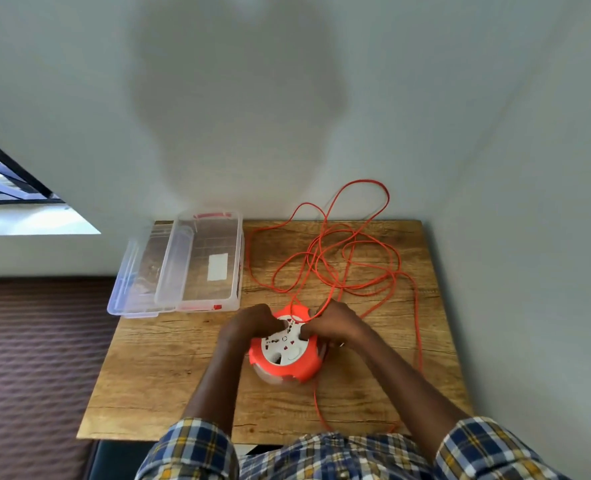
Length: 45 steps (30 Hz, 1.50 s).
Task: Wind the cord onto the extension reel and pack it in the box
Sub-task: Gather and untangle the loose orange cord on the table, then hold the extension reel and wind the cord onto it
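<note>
Plaid sleeves (197,445) framed the desk (169,368). The orange reel (285,355) stood between both hands: left hand (252,323) gripped its rim, right hand (335,322) pinched the cord (356,258). Clear box (204,261) lay far-left.

On a wooden table (169,368) against a pale wall, both hands hold an orange extension reel (284,344) with a white socket face. The left hand (252,325) grips its left edge, and the right hand (335,323) pinches the orange cord (352,258), which lies in loose loops behind. A clear plastic box (202,261) stands open at the far left, its lid (133,278) beside it.
</note>
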Motion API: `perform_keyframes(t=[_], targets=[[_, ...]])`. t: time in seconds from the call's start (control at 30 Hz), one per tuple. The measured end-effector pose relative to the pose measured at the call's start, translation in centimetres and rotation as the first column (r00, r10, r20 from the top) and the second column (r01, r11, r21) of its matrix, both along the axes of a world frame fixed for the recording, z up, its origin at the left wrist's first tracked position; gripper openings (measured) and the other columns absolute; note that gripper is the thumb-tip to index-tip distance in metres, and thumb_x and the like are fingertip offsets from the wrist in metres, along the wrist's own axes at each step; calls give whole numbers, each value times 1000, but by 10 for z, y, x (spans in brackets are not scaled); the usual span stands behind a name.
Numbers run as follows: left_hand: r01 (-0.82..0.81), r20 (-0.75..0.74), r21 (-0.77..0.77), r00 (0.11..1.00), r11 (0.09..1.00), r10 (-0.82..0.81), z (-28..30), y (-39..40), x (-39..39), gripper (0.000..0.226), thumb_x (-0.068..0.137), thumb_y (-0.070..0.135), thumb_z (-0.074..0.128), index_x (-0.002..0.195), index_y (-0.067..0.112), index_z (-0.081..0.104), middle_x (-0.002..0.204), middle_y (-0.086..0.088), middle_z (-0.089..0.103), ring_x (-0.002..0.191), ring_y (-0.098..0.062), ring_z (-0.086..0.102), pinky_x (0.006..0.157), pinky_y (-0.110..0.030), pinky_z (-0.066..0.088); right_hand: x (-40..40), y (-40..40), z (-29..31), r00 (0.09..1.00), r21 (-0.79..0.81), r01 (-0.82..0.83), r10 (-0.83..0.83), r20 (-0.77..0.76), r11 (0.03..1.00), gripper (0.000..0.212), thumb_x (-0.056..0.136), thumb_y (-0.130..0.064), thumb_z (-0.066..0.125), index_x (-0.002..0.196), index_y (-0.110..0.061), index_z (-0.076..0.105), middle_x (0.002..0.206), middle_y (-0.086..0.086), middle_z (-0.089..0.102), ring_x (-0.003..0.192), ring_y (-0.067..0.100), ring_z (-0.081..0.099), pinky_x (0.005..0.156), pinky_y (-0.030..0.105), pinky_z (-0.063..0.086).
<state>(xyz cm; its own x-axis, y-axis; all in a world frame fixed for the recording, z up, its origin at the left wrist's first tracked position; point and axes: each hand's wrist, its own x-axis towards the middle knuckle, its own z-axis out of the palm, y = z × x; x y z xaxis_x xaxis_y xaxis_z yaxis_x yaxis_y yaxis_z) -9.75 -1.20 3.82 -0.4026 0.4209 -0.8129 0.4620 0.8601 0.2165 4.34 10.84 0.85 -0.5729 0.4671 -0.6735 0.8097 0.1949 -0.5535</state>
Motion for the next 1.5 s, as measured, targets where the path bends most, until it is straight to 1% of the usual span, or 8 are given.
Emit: perform_keyframes(t=[0.2,0.33,0.57,0.73,0.87,1.0,1.23,1.5], targets=[[-293,239,242,942,925,236,67,-36,-53,36,108,42,59,115,9,72,102,-16,74,84,-27,71,75,-39,62,4,17,45,974,-499,156,-218,-68,853,16,77,-16,84,81,-8,71,60,6,61,45,14,55,45,20,45],[-570,439,678,821,465,365,109,-24,-48,29,109,38,56,118,17,74,109,-11,76,100,-26,69,89,-49,61,-6,31,67,797,-731,259,-567,-208,631,56,58,-22,92,109,-6,72,94,13,61,69,17,59,60,27,58],[-900,900,434,432,28,-52,106,13,6,101,81,72,77,159,16,46,155,-20,57,145,-41,52,123,-63,35,-28,4,119,514,-794,248,-770,-377,554,41,78,-21,84,109,1,71,74,9,70,60,16,65,62,28,60],[-986,921,150,112,74,-372,94,14,4,117,82,89,46,166,9,31,171,-28,26,159,-51,20,128,-71,7,-17,1,152,614,-603,287,-626,-480,744,32,88,-25,78,105,2,72,81,19,76,59,20,69,56,29,54],[-994,923,77,40,82,-382,88,14,7,121,81,91,56,167,11,29,170,-30,28,157,-54,23,126,-74,10,-14,2,166,822,-8,248,-215,-528,969,31,89,-48,70,91,-18,72,75,1,78,58,15,69,63,36,58],[-979,905,95,11,178,-425,96,13,2,113,84,88,51,165,10,36,168,-29,34,151,-52,37,119,-73,33,-8,-3,162,919,578,194,59,-390,792,49,87,-61,61,129,-35,57,119,-6,62,110,15,62,79,32,50],[-986,986,75,51,147,-158,94,13,-3,92,88,85,45,131,9,76,135,-23,70,117,-44,71,102,-66,52,-7,14,137,609,620,10,487,-626,785,65,93,-8,61,144,-48,50,152,-8,48,137,15,41,112,39,41],[-969,970,144,99,199,-222,105,12,-15,99,73,76,79,143,8,67,148,-27,61,128,-50,64,99,-69,54,-22,36,132,588,740,-39,614,-526,671,69,87,-17,69,144,-50,49,130,-9,59,112,19,52,92,44,52]])
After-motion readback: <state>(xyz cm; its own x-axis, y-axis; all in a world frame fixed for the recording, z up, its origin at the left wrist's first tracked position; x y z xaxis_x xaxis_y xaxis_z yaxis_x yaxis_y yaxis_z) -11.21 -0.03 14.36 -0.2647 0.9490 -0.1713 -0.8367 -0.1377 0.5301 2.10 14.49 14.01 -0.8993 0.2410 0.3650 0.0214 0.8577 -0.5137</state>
